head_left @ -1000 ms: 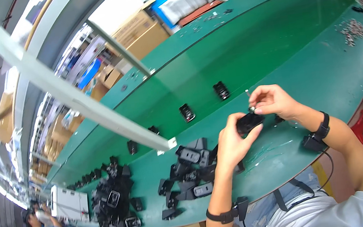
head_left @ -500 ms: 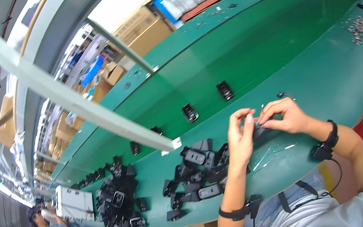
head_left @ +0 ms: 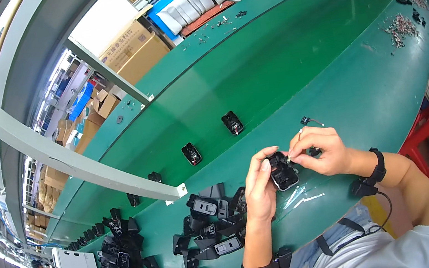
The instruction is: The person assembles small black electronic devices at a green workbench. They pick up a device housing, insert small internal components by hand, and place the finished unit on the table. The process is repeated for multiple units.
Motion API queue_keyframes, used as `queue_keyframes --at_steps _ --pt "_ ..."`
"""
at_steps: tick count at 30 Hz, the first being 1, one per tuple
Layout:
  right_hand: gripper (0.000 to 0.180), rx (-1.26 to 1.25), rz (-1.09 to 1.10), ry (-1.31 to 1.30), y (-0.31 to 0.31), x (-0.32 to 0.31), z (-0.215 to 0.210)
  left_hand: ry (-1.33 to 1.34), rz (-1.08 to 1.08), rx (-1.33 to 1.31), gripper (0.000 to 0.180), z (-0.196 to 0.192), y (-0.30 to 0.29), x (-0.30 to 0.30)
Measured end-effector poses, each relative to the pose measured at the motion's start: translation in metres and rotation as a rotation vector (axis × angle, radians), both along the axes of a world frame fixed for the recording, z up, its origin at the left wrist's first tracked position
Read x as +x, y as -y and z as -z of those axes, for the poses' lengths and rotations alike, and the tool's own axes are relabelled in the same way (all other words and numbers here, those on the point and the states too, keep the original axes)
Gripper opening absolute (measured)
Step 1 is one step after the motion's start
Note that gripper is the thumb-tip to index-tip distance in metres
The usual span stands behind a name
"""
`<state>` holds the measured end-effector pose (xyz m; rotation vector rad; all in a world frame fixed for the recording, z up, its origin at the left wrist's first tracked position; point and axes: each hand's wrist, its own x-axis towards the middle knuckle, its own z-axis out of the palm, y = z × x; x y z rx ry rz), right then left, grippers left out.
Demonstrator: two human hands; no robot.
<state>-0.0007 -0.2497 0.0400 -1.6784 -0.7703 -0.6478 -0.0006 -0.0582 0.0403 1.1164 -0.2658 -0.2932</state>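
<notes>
Black plastic part [head_left: 283, 171] held above green desk [head_left: 326, 60], gripped by left hand [head_left: 261, 188] from its left side, long axis roughly upright in view. Right hand [head_left: 318, 150] touching part's upper right, fingers pinched on small piece, wire trailing up. Forearms raised from lower edge.
</notes>
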Motion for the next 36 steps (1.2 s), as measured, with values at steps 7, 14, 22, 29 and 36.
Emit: queue_keyframes --at_steps 7,14,22,29,36 --pt "0.022 -0.099 0.088 0.177 0.003 0.001 -0.004 -0.063 0.178 0.051 0.037 0.003 0.0 -0.001" --pt "0.023 -0.088 -0.035 0.15 0.01 0.005 -0.009 -0.001 0.219 0.113 0.032 0.01 -0.002 -0.001" --pt "0.014 0.164 -0.117 -0.319 0.007 -0.003 0.004 0.793 -0.414 0.712 0.036 -0.002 0.015 -0.008" --pt "0.018 0.472 -0.378 -0.797 0.007 -0.002 0.003 0.858 -0.493 0.711 0.036 0.0 0.015 -0.005" --pt "0.013 0.419 -0.294 -0.644 0.008 -0.006 0.004 0.511 -0.278 0.342 0.035 0.004 0.009 -0.008"
